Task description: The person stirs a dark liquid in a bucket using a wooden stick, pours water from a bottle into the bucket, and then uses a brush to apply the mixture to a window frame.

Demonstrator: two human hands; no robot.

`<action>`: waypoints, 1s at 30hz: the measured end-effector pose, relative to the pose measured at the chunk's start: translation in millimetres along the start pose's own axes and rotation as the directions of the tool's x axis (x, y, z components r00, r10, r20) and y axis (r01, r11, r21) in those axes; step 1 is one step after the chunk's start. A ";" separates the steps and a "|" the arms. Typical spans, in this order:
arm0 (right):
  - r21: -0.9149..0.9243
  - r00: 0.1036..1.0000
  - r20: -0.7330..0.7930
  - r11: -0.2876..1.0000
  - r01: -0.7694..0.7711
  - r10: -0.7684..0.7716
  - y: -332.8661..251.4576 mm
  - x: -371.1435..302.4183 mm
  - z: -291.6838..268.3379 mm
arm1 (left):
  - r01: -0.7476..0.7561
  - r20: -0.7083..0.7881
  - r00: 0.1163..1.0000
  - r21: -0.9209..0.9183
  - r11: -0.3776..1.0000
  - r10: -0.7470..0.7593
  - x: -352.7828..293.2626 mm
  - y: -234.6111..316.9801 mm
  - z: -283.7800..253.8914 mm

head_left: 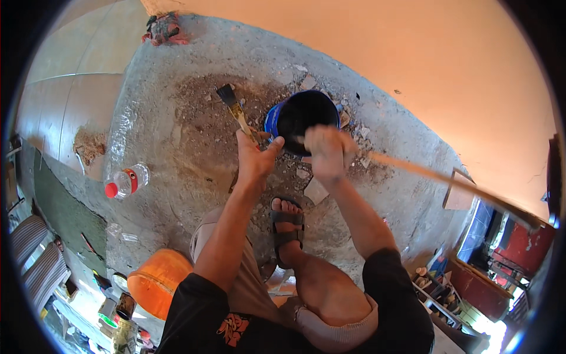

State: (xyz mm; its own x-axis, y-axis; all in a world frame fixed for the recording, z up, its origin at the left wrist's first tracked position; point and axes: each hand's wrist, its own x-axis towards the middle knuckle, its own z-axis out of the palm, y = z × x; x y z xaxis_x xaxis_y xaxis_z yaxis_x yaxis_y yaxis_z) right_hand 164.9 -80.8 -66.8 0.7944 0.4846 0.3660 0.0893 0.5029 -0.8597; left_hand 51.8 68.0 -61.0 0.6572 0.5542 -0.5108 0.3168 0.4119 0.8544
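A dark-bristled paintbrush point(238, 112) with a pale wooden handle is in my left hand point(255, 159), bristles pointing up and away from me. The left thumb and fingertips lie by the near-left side of a blue bucket point(271, 120), whose inside looks dark. My right hand point(330, 147) is wrapped round a long wooden stick point(413, 169), over the bucket's near-right rim. One end of the stick reaches toward the bucket's mouth; the rest slants out to the right. Both the right hand and the stick are smeared by motion. The bucket's contents are too dark to make out.
Rubble and broken tile pieces point(316, 190) lie round the bucket on the rough concrete floor point(171, 194). An orange wall point(413, 53) rises beyond. To the left are a red-capped plastic bottle point(130, 181) and an orange tub point(158, 283). My sandalled foot point(288, 223) is near the bucket.
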 end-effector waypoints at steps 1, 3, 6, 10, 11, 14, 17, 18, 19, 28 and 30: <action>0.067 0.996 -0.002 0.994 -0.091 0.091 8.5 -1.5 -3.9 | 0.012 0.007 1.000 -0.002 1.000 -0.012 1.0 -0.4 -0.1; -0.545 0.978 -0.067 0.829 0.128 -0.196 22.7 1.6 -13.0 | 0.026 -0.001 1.000 -0.003 1.000 -0.026 -0.6 -1.1 -1.5; -0.568 0.974 0.005 0.801 0.189 -0.226 15.7 4.5 -13.0 | -0.102 -0.020 0.994 0.206 0.973 0.108 -0.8 -0.5 -2.0; 0.097 0.997 0.008 0.992 -0.076 0.076 -15.0 28.2 30.2 | 0.016 0.003 1.000 0.114 0.993 -0.017 0.6 2.0 -0.1; 0.020 1.000 -0.004 1.000 -0.021 0.021 -18.7 49.6 40.8 | 0.015 0.001 1.000 0.079 0.997 -0.015 0.4 2.7 0.0; -0.703 0.937 0.080 0.647 0.295 -0.340 -54.9 53.2 51.6 | -0.001 -0.004 1.000 0.086 0.996 0.001 -1.5 4.1 -1.3; -0.403 0.992 -0.009 0.909 0.109 -0.123 -57.3 37.7 60.2 | -0.066 -0.022 0.997 0.097 0.993 0.068 -1.6 4.3 -2.2; -0.146 0.983 0.103 0.975 0.166 -0.151 -51.3 30.9 60.6 | -0.026 -0.018 0.999 0.068 0.997 0.028 -1.1 4.6 -1.8; -0.185 0.994 0.040 0.977 0.104 -0.099 -42.0 28.3 58.3 | 0.018 -0.001 1.000 0.048 0.999 -0.018 -1.2 4.7 -1.4; -0.182 0.996 0.001 0.979 0.090 -0.091 -24.4 21.1 2.2 | -0.028 -0.042 0.999 0.084 0.996 0.032 -6.0 9.8 -2.3; -0.029 1.000 0.000 1.000 0.010 -0.011 -24.6 9.0 2.5 | 0.011 -0.036 0.999 0.091 0.996 -0.007 -5.6 12.4 -1.8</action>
State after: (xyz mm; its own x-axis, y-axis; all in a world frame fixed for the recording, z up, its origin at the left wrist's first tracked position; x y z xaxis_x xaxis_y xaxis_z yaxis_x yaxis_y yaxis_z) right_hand 168.3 -86.9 -41.5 0.7937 0.4790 0.3749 0.1152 0.4867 -0.8659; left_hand 50.9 71.3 -47.7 0.6301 0.5765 -0.5201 0.3848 0.3499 0.8541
